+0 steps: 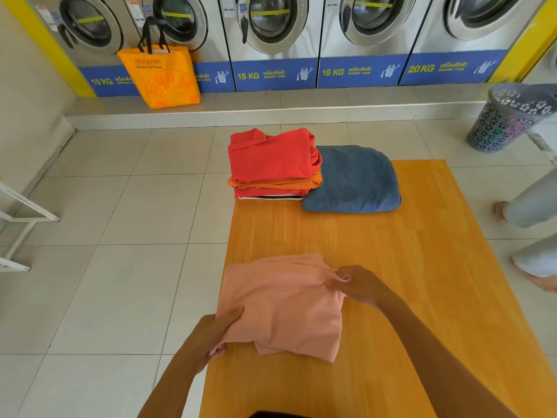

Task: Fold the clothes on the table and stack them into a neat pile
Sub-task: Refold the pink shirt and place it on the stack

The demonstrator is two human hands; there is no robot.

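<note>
A folded pink garment [280, 306] lies at the near left of the wooden table [422, 267]. My left hand [211, 330] grips its near left edge, thumb on top. My right hand [355, 283] pinches its far right corner. At the far left corner of the table stands a pile of folded clothes [271, 164] with a red garment on top, orange and striped ones beneath. Beside it on the right lies a folded blue denim piece [352, 179].
A row of front-loading washing machines [271, 31] lines the back wall. An orange shopping bag [159, 76] stands on the ledge. A grey laundry basket [509, 119] sits at the right. Another person's legs [530, 212] are on the tiled floor at the right. A white rack [18, 218] is at the left.
</note>
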